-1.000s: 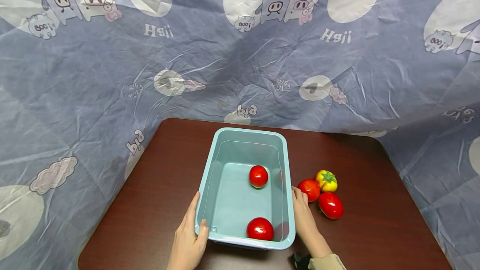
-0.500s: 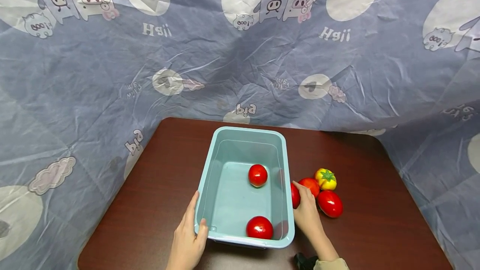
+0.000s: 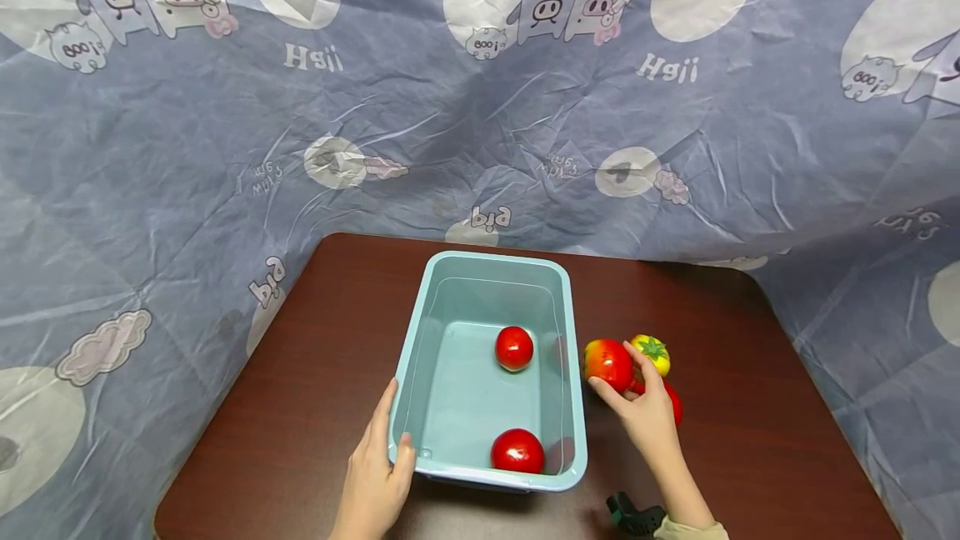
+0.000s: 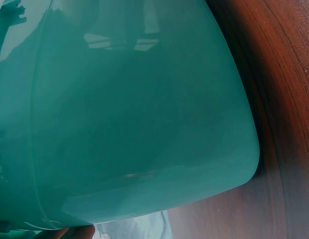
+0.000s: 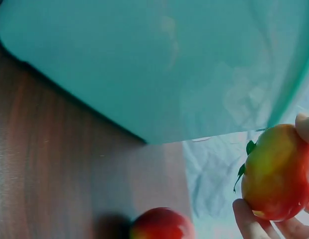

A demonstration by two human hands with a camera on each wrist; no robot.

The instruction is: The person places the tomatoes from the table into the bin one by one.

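Observation:
My left hand (image 3: 377, 461) grips the near left corner of a light blue-green plastic bin (image 3: 410, 332), thumb at the front rim and fingers along the outer side. In the left wrist view the bin's wall (image 4: 139, 114) fills most of the picture, fingertips (image 4: 80, 232) at its lower edge. To the bin's right, my right hand (image 3: 647, 407) holds a red-and-yellow tomato (image 3: 607, 363) between thumb and fingers. The right wrist view shows that tomato's green leaves facing the bin. Inside the bin sit two red tomatoes, one farther back (image 3: 514, 348) and one near the front (image 3: 517, 451).
Behind my right hand are a yellow fruit with a green leafy top (image 3: 651, 353) and a partly hidden red one (image 3: 676, 403). A red fruit (image 5: 162, 225) shows low in the right wrist view. A cartoon-printed cloth (image 3: 480, 107) hangs behind the brown table (image 3: 360, 298).
My right hand has come from the bin's right side, picking up the tomato there and moving it up and rightward, now overlapping the other fruits. The left hand stays on the bin.

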